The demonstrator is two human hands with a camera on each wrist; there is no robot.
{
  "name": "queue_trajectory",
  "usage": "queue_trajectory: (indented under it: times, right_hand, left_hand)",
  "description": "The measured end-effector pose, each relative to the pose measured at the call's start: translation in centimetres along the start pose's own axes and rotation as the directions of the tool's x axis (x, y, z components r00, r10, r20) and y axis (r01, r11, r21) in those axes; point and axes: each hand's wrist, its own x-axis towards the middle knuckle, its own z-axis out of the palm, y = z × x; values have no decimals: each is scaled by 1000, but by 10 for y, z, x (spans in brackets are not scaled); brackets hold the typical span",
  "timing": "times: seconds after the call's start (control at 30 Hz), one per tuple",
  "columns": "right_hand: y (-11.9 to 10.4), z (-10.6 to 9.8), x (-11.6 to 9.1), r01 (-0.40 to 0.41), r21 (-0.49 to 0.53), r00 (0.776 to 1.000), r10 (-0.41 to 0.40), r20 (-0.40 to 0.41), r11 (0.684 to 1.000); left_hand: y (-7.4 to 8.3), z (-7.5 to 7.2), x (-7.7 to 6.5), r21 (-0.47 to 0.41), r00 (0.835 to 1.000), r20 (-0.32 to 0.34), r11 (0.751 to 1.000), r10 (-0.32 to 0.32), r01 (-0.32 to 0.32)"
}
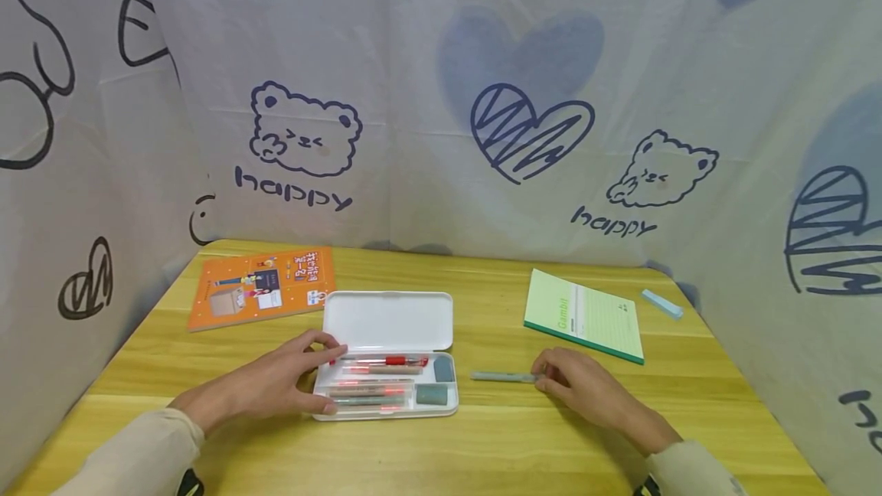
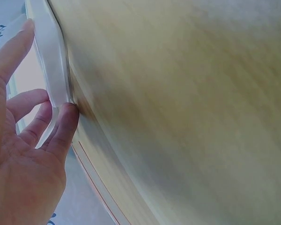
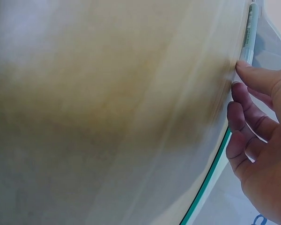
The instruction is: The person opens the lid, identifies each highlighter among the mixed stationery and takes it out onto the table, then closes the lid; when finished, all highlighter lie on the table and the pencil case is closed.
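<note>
A white pencil case [image 1: 388, 320] lies with its lid up on the wooden table. Inside are a red pen [image 1: 396, 361], several other pens or pencils and two grey-green blocks [image 1: 432, 394]. My left hand [image 1: 272, 381] holds the case at its left end, thumb at the near corner and fingers near the hinge; the left wrist view shows fingertips against the case wall [image 2: 54, 61]. To the right of the case a pale grey-green pen [image 1: 501, 376] lies along the tabletop. Its right end is pinched between thumb and fingers of my right hand [image 1: 586, 385].
An orange booklet [image 1: 241, 293] lies behind the case on the left. At the right, behind my right hand, is a green notebook [image 1: 586, 316], with a small light-blue stick-like item [image 1: 662, 304] beyond it. White printed cloth [image 1: 406, 197] hangs around the table's back and sides.
</note>
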Motion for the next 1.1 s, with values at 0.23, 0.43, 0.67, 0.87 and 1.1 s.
queue_trajectory:
  times: [0.23, 0.43, 0.67, 0.87, 1.1]
  right_hand:
    - [0, -1, 0, -1, 6, 1000, 1, 3, 1000]
    - [1, 0, 1, -1, -2, 1000, 2, 7, 1000]
    - [-2, -1, 1, -13, -3, 1000, 13, 10, 1000]
    - [-1, -1, 1, -14, -6, 1000, 14, 7, 1000]
    - [0, 0, 2, -8, -13, 1000, 8, 10, 1000]
  left_hand:
    - [0, 0, 0, 1, 1000, -1, 1000, 1, -1]
    - [0, 1, -1, 13, 1000, -3, 1000, 5, -5]
    - [1, 0, 0, -12, 1000, 4, 1000, -18, 18]
    - [0, 0, 0, -16, 1000, 4, 1000, -12, 12]
    - [1, 0, 0, -14, 1000, 0, 1000, -10, 10]
